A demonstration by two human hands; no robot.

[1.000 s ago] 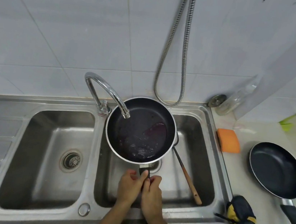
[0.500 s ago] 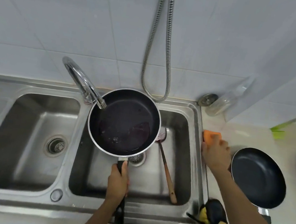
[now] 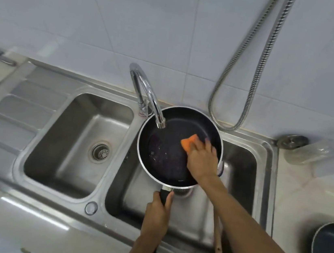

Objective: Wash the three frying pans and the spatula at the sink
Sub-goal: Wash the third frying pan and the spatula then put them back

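Note:
A black frying pan [image 3: 165, 147] with a silver rim hangs over the right sink basin, under the tap spout. My left hand [image 3: 157, 212] grips its black handle from below. My right hand [image 3: 202, 158] presses an orange sponge [image 3: 188, 142] against the pan's inner right side. A spatula with a wooden handle [image 3: 218, 241] lies in the right basin, its head mostly hidden behind my right hand. A second dark frying pan [image 3: 330, 252] sits on the counter at the right edge, cut off by the frame. No third pan is in view.
The double steel sink has a left basin [image 3: 75, 141] with a drain and a drainboard at the left. A chrome tap [image 3: 146, 96] arches over the pan. A metal shower hose [image 3: 250, 84] loops down the tiled wall. A clear lying bottle [image 3: 307, 153] rests at back right.
My right hand left the pan handle, took the orange sponge from the counter, and brought it into the pan. My left hand kept the handle. The view shifted left.

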